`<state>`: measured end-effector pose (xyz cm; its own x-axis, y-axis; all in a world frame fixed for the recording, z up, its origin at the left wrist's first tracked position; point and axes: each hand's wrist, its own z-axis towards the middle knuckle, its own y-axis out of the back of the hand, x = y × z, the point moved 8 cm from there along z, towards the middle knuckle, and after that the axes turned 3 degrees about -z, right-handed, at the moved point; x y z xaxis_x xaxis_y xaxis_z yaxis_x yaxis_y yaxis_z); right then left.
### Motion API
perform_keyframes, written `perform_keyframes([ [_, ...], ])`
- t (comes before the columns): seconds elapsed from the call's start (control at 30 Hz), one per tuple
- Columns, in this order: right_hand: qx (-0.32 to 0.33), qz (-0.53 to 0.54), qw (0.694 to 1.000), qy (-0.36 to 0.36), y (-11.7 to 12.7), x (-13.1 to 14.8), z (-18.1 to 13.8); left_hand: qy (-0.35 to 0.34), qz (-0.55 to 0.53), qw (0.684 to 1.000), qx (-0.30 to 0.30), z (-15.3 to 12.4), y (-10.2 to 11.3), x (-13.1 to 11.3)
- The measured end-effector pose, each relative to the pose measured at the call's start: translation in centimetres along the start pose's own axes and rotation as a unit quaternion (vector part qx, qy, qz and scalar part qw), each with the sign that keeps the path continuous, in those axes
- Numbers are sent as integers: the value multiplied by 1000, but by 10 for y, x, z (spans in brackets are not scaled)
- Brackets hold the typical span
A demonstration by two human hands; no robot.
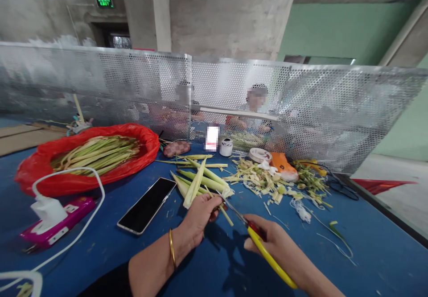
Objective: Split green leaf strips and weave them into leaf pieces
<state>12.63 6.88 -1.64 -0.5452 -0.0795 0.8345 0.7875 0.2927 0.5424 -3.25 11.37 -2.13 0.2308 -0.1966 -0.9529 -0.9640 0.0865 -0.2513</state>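
Here, at the centre of the dial, the left hand [200, 212] pinches a thin, pale-green plant stalk [228, 217], its free end poking out toward four o'clock! Over at four, the right hand [272, 239] is wrapped around long-bladed metal scissors with yellow-and-red handles [259, 242], blades angled up to the left thumb; whether they touch the stalk, I can't tell from here. At twelve, broad, pale-green leafy husks [195, 183] lie crossed on the blue tabletop [207, 270]. Nine o'clock: a flat black smartphone [147, 205]. Ten: a round, red plastic bag [147, 147], loaded with long green stalks [100, 152]. Two: pale, chopped plant scraps [256, 179], heaped loosely!
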Motion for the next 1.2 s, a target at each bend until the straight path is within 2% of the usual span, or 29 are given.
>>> perform_keyframes([
  [0.37,-25,-19,999,-32,0,5,-4,0,-14,1000,-10,0,2,-2],
  [0.57,-33,-28,999,-1,-1,9,-3,1,-11,1000,-7,5,3,1],
  [0.67,-65,-49,997,-9,7,1,0,3,-19,1000,-4,5,4,2],
  [0.73,-112,-74,991,-22,22,-7,2,8,-28,999,-18,6,8,0],
  [0.8,-170,-134,975,-45,42,-15,1,12,-49,997,-53,6,19,-5],
  [0.9,-209,-300,926,-97,70,-23,-1,-1,-99,987,-129,5,41,-21],
  [1.0,-180,-415,877,-159,84,-37,-1,-7,-143,974,-175,4,56,-35],
  [1.07,-156,-443,863,-186,86,-48,-1,-3,-165,970,-180,4,60,-40],
  [1.2,-129,-497,841,-169,79,-53,-1,-1,-175,969,-177,4,61,-39],
])
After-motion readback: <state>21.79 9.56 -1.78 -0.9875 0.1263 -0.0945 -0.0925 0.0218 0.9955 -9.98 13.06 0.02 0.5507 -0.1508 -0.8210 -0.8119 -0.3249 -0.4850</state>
